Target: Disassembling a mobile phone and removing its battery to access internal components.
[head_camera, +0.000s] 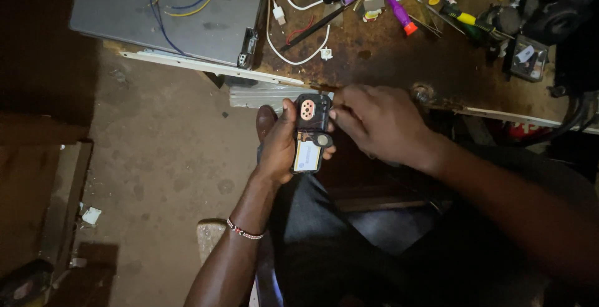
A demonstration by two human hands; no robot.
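Holding the opened phone point(310, 133) upright in our left hand point(281, 148), its fingers wrapped shut around it, we pinch its right edge with our right hand point(377, 123), just off the desk point(387, 63) front edge.

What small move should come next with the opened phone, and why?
Probably a steadier pinch at the top edge: the left hand cradles the opened phone, its battery exposed, while the right hand fingertips touch its upper right edge. What they grip is too small to tell.

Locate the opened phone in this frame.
In the head view, the opened phone sits centre frame, gripped in the left hand, with the right hand touching its right edge, just below the workbench edge.
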